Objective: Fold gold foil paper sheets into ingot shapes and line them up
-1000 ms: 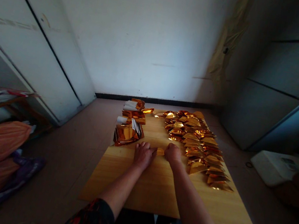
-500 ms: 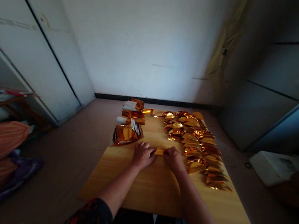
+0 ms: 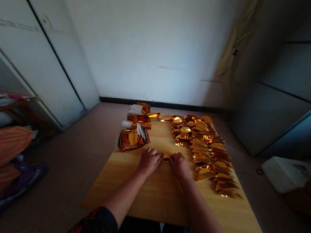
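Since the earlier frame, our left hand (image 3: pixel 150 162) and right hand (image 3: pixel 179 166) came closer together. Their fingers (image 3: pixel 152 152) are clenched on one small folded gold foil piece (image 3: pixel 166 157), near the middle of the light wooden counter (image 3: pixel 159 200). At far left lies a pile of shiny gold foil sheets (image 3: pixel 133 138); at right, many folded gold foil triangles (image 3: pixel 211 153).

On wooden board (image 3: pixel 158 206): folded foil pieces (image 3: pixel 211 153) right, foil stack (image 3: pixel 133 138) left.
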Available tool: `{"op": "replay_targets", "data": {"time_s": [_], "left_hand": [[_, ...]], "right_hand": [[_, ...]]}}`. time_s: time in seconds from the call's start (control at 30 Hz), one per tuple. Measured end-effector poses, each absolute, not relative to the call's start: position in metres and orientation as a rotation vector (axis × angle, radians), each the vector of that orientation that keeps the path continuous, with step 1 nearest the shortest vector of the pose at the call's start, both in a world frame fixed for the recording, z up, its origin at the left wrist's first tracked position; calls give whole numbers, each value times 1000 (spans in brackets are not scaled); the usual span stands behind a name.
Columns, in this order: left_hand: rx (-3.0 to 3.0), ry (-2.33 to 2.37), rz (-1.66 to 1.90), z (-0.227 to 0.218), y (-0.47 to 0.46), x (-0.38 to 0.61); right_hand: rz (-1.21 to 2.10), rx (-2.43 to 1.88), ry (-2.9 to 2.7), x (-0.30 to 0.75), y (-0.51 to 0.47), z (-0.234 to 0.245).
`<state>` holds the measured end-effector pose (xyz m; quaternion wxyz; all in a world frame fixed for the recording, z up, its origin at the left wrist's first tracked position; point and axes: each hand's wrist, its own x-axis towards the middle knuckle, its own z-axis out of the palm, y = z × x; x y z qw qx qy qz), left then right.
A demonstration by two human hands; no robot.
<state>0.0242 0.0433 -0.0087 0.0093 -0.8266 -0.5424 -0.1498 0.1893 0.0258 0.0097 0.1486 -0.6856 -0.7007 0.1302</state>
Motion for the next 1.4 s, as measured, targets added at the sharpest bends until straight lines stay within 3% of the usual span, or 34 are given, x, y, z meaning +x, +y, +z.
{"op": "replay_targets", "data": {"time_s": [0.43,1.07,1.4], "left_hand": [[-2569,-1702,-440,-7,40,24],[-2556,-1729,-458,-9,41,27],[-2627,-1657,-635,-13,42,23]], "right_hand": [[58,-1986,-2147,186,19,4],[71,-1925,-2241,188,18,-1],[87,-1940,-2153,189,21,-3]]}}
